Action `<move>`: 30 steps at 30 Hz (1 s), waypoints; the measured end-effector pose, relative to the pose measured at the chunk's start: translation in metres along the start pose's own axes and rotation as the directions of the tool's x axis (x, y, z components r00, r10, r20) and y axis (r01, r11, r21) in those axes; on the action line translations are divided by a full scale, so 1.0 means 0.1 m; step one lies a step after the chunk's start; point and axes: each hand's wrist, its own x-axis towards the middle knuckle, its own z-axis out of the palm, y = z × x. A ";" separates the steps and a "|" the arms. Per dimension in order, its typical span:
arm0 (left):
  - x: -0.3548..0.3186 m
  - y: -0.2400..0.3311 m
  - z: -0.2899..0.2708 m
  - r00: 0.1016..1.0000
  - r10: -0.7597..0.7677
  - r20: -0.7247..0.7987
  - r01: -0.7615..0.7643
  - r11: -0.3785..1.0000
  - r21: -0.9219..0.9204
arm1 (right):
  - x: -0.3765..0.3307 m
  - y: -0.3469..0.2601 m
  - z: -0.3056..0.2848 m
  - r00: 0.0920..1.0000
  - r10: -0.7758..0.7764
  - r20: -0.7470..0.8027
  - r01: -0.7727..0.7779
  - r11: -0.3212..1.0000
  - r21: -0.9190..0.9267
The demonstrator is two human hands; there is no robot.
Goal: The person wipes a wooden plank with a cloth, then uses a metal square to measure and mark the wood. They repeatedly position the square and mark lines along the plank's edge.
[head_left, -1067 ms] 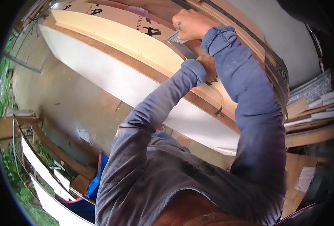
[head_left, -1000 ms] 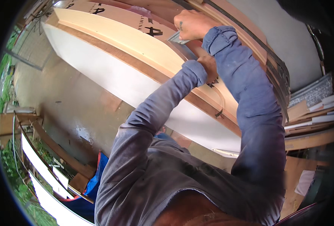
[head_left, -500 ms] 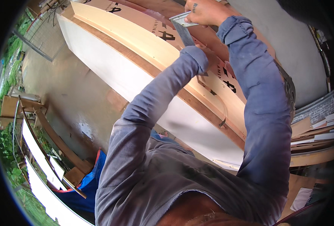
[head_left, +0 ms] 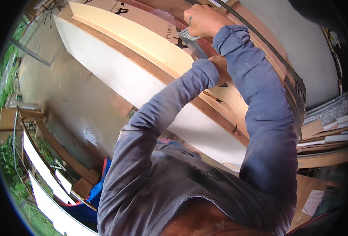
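Note:
A metal square (head_left: 198, 50) with a ribbed silver handle is in my right hand (head_left: 206, 20), whose fingers are closed round the handle. Its blade slants down toward my left hand (head_left: 220, 70), which is curled beside the blade's lower end. My left fingers are mostly hidden, so what they hold does not show. Both hands are over a pale brown printed sheet (head_left: 158, 24) with black lettering. A long, upright cream-coloured strip (head_left: 130, 33) stands along the sheet's left side, beside a brown wooden ledge (head_left: 115, 45).
A white panel (head_left: 103, 65) forms the workpiece's near side. On the right, a dark band (head_left: 266, 43) curves past my forearm. Stacked boards (head_left: 327, 145) lie at the right, with a grey surface (head_left: 307, 51) behind. Curved white strips (head_left: 44, 165) and a blue tarp (head_left: 99, 188) are at lower left.
My right hand has moved left and slightly down with the square. The left hand has shifted a little right and down. More of the dark band shows on the right.

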 end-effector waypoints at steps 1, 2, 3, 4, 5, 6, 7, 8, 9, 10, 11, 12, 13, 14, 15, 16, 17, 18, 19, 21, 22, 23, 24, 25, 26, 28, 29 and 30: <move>0.02 -0.04 0.01 0.996 0.046 0.081 -0.048 0.999 0.020 | 0.05 0.04 0.01 1.000 0.008 0.005 -0.008 1.000 0.012; 0.07 -0.09 0.02 0.984 0.088 0.154 -0.094 0.995 0.032 | 0.05 0.05 -0.05 0.999 0.007 0.035 -0.008 0.999 0.047; 0.13 -0.13 0.04 0.966 0.128 0.227 -0.141 0.989 0.042 | 0.03 0.08 -0.13 0.998 0.003 0.065 -0.009 0.997 0.083; 0.19 -0.06 -0.03 0.953 0.067 0.296 -0.095 0.992 0.080 | -0.01 0.15 -0.17 0.995 0.011 0.101 -0.023 0.993 0.115; 0.22 0.04 -0.11 0.933 -0.004 0.359 -0.040 0.992 0.118 | -0.02 0.20 -0.17 0.986 0.073 0.151 -0.095 0.985 0.144; 0.23 0.11 -0.17 0.906 -0.077 0.417 0.011 0.987 0.159 | -0.08 0.27 -0.14 0.996 0.065 0.058 -0.072 0.988 0.135; 0.21 0.08 -0.12 0.923 -0.062 0.379 -0.002 0.986 0.167 | -0.13 0.27 -0.09 0.999 0.035 -0.028 -0.031 0.991 0.131; 0.19 0.03 -0.07 0.939 -0.047 0.341 -0.015 0.985 0.175 | -0.13 0.24 -0.06 0.994 0.005 -0.114 0.009 0.992 0.125; 0.17 -0.03 -0.03 0.953 -0.032 0.302 -0.025 0.983 0.184 | -0.02 0.23 -0.09 0.991 0.099 0.089 -0.117 0.966 0.230; 0.18 -0.11 0.21 0.983 0.064 0.173 -0.088 0.987 0.137 | 0.02 0.15 -0.02 0.995 0.094 0.030 -0.098 0.975 0.199; 0.18 -0.23 0.60 0.988 0.149 0.034 -0.151 0.984 0.095 | 0.04 0.07 0.13 0.996 0.083 -0.024 -0.078 0.983 0.166; 0.15 -0.17 0.61 0.981 0.192 0.025 -0.194 0.979 0.060 | 0.05 0.09 0.26 0.993 0.083 -0.082 -0.071 0.987 0.143; 0.06 -0.14 0.58 0.978 0.210 0.011 -0.210 0.977 0.034 | 0.09 0.08 0.22 0.997 0.051 0.059 -0.058 0.992 0.116; 0.05 -0.20 0.51 0.975 0.224 -0.013 -0.223 0.974 0.026 | 0.11 0.04 0.19 0.993 0.074 0.091 -0.085 0.989 0.124; 0.02 -0.21 0.46 0.973 0.230 0.018 -0.230 0.973 0.016 | 0.10 -0.03 0.15 0.988 0.097 0.122 -0.113 0.985 0.131; 0.05 -0.20 0.44 0.968 0.247 0.037 -0.248 0.969 0.006 | 0.12 -0.07 0.09 0.980 0.129 0.154 -0.148 0.981 0.122; 0.16 -0.36 0.86 0.895 0.263 -0.360 -0.302 0.951 -0.058 | 0.23 -0.18 0.01 0.972 0.158 0.174 -0.177 0.979 0.098; 0.16 -0.32 0.84 0.855 0.265 -0.445 -0.375 0.909 -0.179 | 0.22 -0.17 0.02 0.967 0.184 0.177 -0.202 0.975 0.094; 0.16 -0.34 0.73 0.814 0.258 -0.521 -0.446 0.852 -0.274 | 0.21 -0.15 0.03 0.966 0.203 0.162 -0.221 0.970 0.098; 0.06 -0.25 0.55 0.852 0.285 -0.439 -0.441 0.843 -0.308 | 0.11 -0.11 0.17 0.988 0.152 0.030 -0.155 0.981 0.120; 0.07 -0.19 0.44 0.904 0.316 -0.288 -0.385 0.895 -0.225 | 0.09 0.01 0.31 0.993 0.076 -0.095 -0.066 0.992 0.106; 0.07 -0.17 0.35 0.941 0.312 -0.132 -0.327 0.937 -0.121 | 0.07 0.03 0.34 0.975 -0.016 -0.220 0.034 0.996 0.081; 0.07 -0.16 0.25 0.960 0.280 0.021 -0.280 0.960 -0.003 | 0.02 0.09 0.30 0.983 0.027 -0.184 -0.007 0.994 0.107; 0.09 -0.20 0.13 0.964 0.208 0.163 -0.230 0.964 0.133 | 0.04 0.10 0.13 0.987 0.051 -0.152 -0.031 0.991 0.132; 0.09 -0.22 0.00 0.961 0.135 0.239 -0.186 0.961 0.206 | 0.04 0.12 -0.02 0.991 0.073 -0.109 -0.055 0.986 0.155; 0.05 -0.28 -0.32 0.939 0.016 0.343 -0.131 0.941 0.314 | 0.07 0.14 -0.17 0.990 0.110 -0.094 -0.086 0.970 0.229; -0.01 -0.33 -0.43 0.927 -0.035 0.373 -0.103 0.933 0.344 | 0.08 0.12 -0.20 0.988 0.067 -0.141 -0.032 0.971 0.237; -0.05 -0.37 -0.40 0.943 -0.036 0.332 -0.077 0.943 0.323 | 0.10 0.10 -0.22 0.982 0.023 -0.189 0.024 0.970 0.243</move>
